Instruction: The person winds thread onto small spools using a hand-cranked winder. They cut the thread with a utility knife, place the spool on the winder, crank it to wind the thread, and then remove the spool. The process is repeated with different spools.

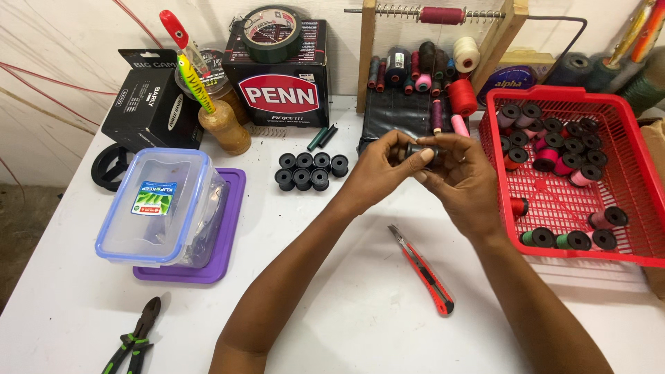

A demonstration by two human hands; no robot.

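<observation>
1. Two hands meet above the white table [360,305]: the left hand [377,170] and the right hand [460,176] together pinch a small black spool [422,150] between their fingertips, held clear of the surface.
2. Seven empty black spools [309,170] lie clustered just left of the left hand.
3. Red basket [627,173], right of the right hand, holding thread-wound spools.
4. Red utility knife [424,271] lying between the forearms.
5. Clear lidded container [161,206] on a purple lid; green-handled pliers [135,336] near the front edge.

Red basket [627,181], purple lid [225,239]
</observation>
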